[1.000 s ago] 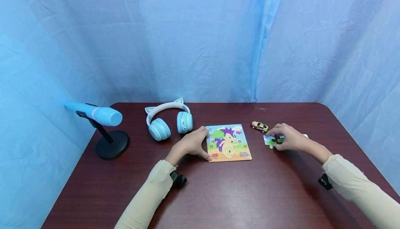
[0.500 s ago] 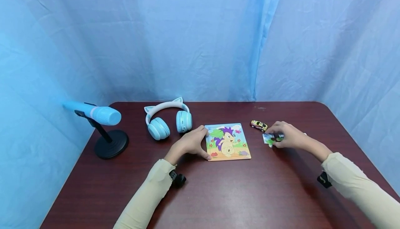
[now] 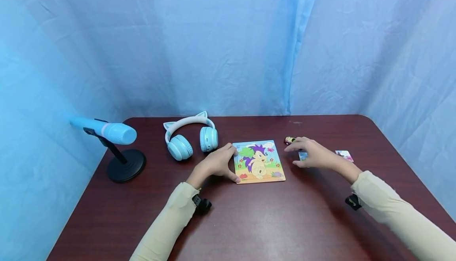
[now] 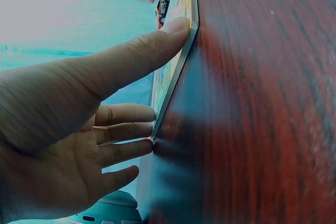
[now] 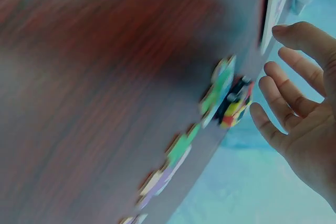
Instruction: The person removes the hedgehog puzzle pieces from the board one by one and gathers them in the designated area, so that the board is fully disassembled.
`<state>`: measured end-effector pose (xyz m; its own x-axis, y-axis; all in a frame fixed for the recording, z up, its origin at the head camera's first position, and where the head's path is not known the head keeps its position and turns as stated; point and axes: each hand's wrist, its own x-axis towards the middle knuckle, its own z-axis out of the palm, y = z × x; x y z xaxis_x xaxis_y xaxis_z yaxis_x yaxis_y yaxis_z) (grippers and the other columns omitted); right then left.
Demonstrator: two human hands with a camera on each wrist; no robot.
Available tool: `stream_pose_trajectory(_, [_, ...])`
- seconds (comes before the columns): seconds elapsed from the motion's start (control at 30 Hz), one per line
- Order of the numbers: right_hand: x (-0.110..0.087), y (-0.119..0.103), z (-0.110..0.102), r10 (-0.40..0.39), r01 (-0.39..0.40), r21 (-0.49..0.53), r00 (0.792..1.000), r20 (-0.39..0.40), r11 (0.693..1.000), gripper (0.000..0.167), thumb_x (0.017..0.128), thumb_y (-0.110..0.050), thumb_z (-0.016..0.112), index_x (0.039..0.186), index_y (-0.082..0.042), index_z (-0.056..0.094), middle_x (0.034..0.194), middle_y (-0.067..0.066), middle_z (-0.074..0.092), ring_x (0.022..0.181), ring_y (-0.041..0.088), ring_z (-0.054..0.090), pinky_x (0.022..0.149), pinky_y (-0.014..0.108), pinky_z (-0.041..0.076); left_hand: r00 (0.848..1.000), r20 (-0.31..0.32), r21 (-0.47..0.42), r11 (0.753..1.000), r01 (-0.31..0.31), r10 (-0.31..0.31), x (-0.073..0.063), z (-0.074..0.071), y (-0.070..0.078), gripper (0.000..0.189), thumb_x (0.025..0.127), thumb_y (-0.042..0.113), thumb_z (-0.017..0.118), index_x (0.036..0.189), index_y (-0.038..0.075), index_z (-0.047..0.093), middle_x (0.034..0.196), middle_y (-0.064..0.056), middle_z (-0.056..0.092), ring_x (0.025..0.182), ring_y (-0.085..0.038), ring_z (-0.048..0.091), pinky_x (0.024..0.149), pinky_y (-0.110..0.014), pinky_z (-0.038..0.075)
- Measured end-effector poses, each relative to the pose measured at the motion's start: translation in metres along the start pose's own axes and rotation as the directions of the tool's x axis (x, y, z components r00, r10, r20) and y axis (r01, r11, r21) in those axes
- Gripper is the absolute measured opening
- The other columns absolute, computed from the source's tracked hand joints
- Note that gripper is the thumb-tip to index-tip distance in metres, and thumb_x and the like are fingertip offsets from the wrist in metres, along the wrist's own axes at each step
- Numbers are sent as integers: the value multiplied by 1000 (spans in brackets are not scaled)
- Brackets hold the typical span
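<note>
A square picture puzzle board (image 3: 259, 162) with a purple-haired hedgehog lies flat on the table. My left hand (image 3: 215, 165) is at its left side. In the left wrist view the thumb (image 4: 170, 29) rests on the board's near corner, and the other fingers, nearly straight, touch its side edge. To the right of the board, my right hand (image 3: 315, 155) hovers with spread fingers and holds nothing. Loose puzzle pieces (image 5: 218, 90) lie in a row below it, partly hidden by it in the head view. Beside them is a small yellow toy car (image 3: 289, 140).
Blue cat-ear headphones (image 3: 190, 136) lie behind and left of the board. A blue microphone (image 3: 119, 133) on a black stand (image 3: 127, 165) stands at far left. Another loose piece (image 3: 344, 156) lies right of my right hand. A light-blue curtain (image 3: 228, 47) surrounds the dark table (image 3: 256, 221).
My right hand has come away from the loose pieces, its fingers spreading as it shifts left and now covers part of the toy car. A right-hand piece is uncovered. My left hand stays put.
</note>
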<state>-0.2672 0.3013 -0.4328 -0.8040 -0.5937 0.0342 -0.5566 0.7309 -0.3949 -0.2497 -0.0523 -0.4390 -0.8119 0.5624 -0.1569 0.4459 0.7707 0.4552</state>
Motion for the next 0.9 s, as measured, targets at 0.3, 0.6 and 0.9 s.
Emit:
stream_pose_trajectory(0.3, [25,-28,12,-112,115,-31,991,66,993,44,82,-11,84,124,-6,73,118,9,70,111,29,60,91,50,54,1000,2,-3,1000,-3,3,1,2,-2,86,73,44,92,137,4,53,130,-9,51,113,-21,56,99,-37,50])
stream_pose_trajectory(0.6, [39,-39,18,-66,75,-46,984,166,996,43,87,-15,81,128,-11,72,120,9,66,107,24,59,91,45,54,1000,-1,-1,1000,-12,12,1,2,-2,85,72,44,93,136,4,53,129,-9,52,113,-21,57,99,-38,51])
stream_pose_trajectory(0.9, [50,-49,23,-45,55,-49,982,183,997,39,89,-14,80,127,-13,73,118,11,65,100,23,53,77,33,48,1000,1,-4,1000,-20,20,-1,-1,0,84,73,43,92,136,3,53,131,-10,52,113,-22,57,99,-38,50])
